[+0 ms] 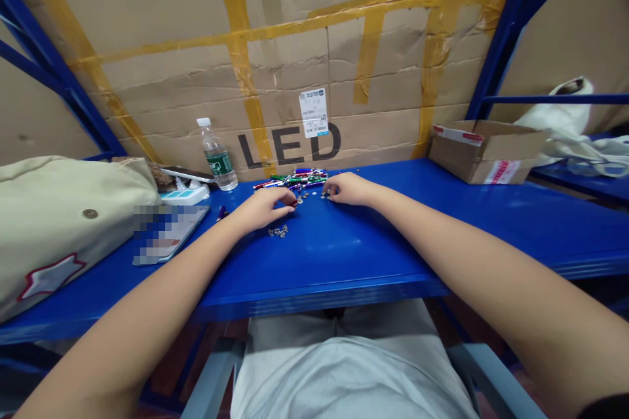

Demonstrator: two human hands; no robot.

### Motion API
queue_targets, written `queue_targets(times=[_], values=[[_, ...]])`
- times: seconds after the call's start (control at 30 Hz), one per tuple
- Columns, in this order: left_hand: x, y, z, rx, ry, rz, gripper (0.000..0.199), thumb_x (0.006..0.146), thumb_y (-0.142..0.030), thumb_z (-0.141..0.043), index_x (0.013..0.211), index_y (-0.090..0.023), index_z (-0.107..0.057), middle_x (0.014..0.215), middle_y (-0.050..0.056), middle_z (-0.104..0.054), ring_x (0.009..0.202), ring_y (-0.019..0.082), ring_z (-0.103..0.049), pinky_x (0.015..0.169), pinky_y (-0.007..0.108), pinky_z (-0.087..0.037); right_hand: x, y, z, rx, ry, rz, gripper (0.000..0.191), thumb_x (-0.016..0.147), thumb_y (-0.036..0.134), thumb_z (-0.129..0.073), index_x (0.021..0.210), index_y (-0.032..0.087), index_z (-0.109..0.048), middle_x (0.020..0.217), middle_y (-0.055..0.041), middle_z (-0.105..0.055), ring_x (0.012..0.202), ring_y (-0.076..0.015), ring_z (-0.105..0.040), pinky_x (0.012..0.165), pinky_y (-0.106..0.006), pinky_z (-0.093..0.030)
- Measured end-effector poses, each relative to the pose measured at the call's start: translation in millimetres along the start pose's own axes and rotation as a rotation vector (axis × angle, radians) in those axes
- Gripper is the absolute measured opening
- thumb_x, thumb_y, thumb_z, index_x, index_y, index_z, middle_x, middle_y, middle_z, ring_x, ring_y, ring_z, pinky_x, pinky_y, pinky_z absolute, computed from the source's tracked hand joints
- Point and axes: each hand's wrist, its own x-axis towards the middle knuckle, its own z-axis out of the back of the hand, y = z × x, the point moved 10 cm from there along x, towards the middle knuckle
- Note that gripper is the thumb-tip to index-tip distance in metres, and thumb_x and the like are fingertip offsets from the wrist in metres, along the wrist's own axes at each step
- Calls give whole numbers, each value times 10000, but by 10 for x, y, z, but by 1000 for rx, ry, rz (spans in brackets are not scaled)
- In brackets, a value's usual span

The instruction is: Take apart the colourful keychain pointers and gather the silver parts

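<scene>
While both forearms reach in over the blue worktop [314, 255], the left hand [291, 203] is partly curled, its thumb set apart from the bent fingers; a dark red bit shows at its fingertips, but whether it is gripped cannot be told. The right hand [330, 194] is bent more tightly, fingertips pointing down at the small discs [314, 194], and its grip, if any, is too small to make out. These discs lie scattered on the worktop between the two hands, some just beside the fingertips. Directly behind them is a loose heap of pens [295, 179] in red, green, blue and purple. Nearer the worktop's front edge, below the left hand, sits a cluster of small metal pieces [279, 232]. A clear bottle [221, 160] with a green label and white cap stands upright left of the pens, close to the taped cardboard [275, 85] marked LED. Farther left are a partly pixelated flat device [171, 236] and a cream bag [73, 216]. An open carton [501, 160] rests well to the right, near the back of the worktop.
</scene>
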Motion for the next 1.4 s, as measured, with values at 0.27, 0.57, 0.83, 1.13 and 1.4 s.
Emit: queue_targets(times=[0.27, 0.57, 0.83, 1.13, 1.4], values=[[8, -2, -16, 1, 9, -19, 202, 826, -335, -548, 949, -190, -616, 937, 32, -700, 880, 186, -640, 800, 316, -490, 23, 69, -9, 50, -34, 16, 312, 697, 71, -604, 992, 147, -678, 904, -70, -704, 813, -186, -632, 720, -266, -455], [1, -7, -10, -112, -24, -4, 235, 813, -388, -565, 912, -179, -610, 890, 28, -697, 823, 174, -644, 780, 304, -509, -190, 747, 359, 445, -317, 386, 242, 737, 161, -614, 979, 161, -622, 923, -42, -674, 794, -142, -603, 728, -281, -478], [-3, 26, -32, -173, -16, 12, 267, 804, -411, -580, 922, -174, -612, 888, 32, -696, 819, 177, -646, 780, 316, -513, -188, 807, 320, 395, -295, 413, 231, 738, 157, -624, 969, 164, -641, 970, -57, -680, 845, -152, -619, 767, -290, -481], [-4, 33, -18, -163, -30, 12, 274, 804, -417, -584, 917, -169, -615, 885, 34, -697, 820, 179, -645, 785, 317, -509, -212, 855, 327, 355, -303, 474, 201, 755, 151, -623, 953, 161, -653, 935, -51, -680, 842, -153, -616, 772, -282, -467], [-3, 46, -9, -160, -30, 4, 277, 810, -411, -583, 944, -170, -613, 910, 38, -687, 843, 178, -645, 787, 310, -514, -264, 902, 293, 112, -245, 546, 150, 820, 188, -588, 941, 189, -678, 908, -54, -664, 869, -170, -583, 782, -293, -419]])
